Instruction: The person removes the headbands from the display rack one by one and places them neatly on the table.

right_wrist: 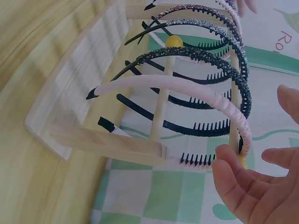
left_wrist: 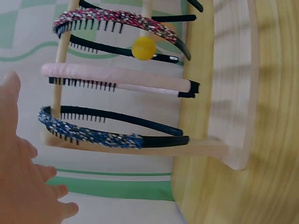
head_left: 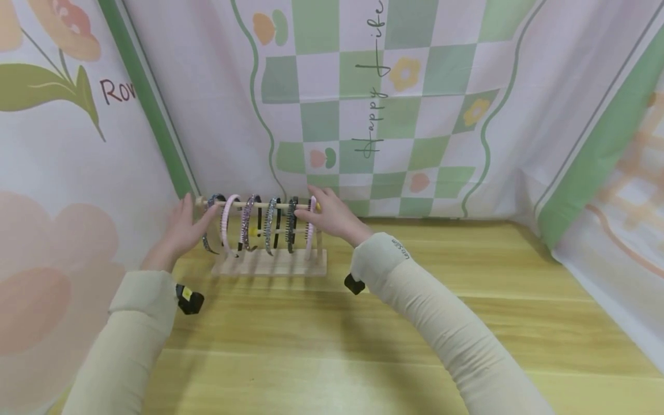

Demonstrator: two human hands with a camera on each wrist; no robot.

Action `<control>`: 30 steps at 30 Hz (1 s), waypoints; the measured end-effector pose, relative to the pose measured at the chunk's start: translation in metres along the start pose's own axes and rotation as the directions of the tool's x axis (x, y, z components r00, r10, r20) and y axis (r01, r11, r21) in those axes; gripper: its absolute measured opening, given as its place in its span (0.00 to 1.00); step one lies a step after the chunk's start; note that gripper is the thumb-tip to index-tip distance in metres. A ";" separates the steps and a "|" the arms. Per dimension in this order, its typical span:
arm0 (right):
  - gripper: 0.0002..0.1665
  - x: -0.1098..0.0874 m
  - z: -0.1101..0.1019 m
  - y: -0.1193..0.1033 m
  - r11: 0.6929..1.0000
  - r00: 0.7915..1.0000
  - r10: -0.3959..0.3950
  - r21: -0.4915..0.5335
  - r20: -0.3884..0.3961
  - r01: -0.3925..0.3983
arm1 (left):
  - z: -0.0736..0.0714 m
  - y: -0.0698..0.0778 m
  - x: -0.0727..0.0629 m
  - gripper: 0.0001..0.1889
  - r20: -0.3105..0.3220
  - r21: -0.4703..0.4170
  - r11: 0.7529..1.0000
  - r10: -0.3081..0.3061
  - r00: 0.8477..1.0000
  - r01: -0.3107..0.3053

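Observation:
A wooden headband rack (head_left: 270, 263) stands on the table, with several headbands hung along its top rod. A blue glittery headband (left_wrist: 93, 130) is at the left end, beside a pale pink headband (left_wrist: 117, 76). My left hand (head_left: 183, 227) is by that end, fingers extended and holding nothing; the left wrist view shows a gap between it and the rod. At the other end, my right hand (right_wrist: 259, 191) reaches around the rod's end with thumb and fingers spread. Its fingertips are close to a light pink headband (right_wrist: 173, 84); whether they touch it I cannot tell. A black glittery headband (right_wrist: 196, 55) hangs alongside.
A lower rod with a yellow knob (right_wrist: 174, 41) crosses the rack. Behind stands a curtain (head_left: 363, 115) with green checks, and another patterned cloth (head_left: 62, 173) borders the left. Wooden tabletop (head_left: 467, 276) stretches to the front and right.

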State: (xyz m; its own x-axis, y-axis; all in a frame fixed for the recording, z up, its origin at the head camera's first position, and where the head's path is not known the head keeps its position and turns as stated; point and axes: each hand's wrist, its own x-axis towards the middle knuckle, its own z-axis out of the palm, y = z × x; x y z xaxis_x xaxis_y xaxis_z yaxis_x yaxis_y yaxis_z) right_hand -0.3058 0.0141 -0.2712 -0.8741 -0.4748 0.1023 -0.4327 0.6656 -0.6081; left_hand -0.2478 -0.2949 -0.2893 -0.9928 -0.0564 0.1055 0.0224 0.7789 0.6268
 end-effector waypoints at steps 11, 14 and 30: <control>0.46 0.000 0.002 0.003 1.000 1.000 0.011 0.023 -0.013 -0.011 | 0.006 -0.023 -0.009 0.51 0.088 -0.166 0.986 -0.020 0.996 0.034; 0.46 0.000 0.003 0.004 0.999 1.000 0.005 0.036 -0.017 -0.004 | 0.008 -0.031 -0.011 0.54 0.119 -0.151 0.987 -0.035 0.992 0.053; 0.45 0.000 0.006 0.005 0.998 1.000 0.004 0.066 -0.024 -0.002 | 0.032 -0.060 -0.015 0.57 0.159 -0.200 0.980 0.014 0.987 0.018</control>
State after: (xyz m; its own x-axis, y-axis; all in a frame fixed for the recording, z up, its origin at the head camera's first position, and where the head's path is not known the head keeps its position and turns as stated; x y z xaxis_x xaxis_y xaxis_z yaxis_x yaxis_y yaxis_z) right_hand -0.3061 0.0137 -0.2789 -0.8808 -0.4583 0.1190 -0.4153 0.6269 -0.6592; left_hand -0.2384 -0.3207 -0.3536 -0.9985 0.0548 -0.0094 0.0277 0.6371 0.7703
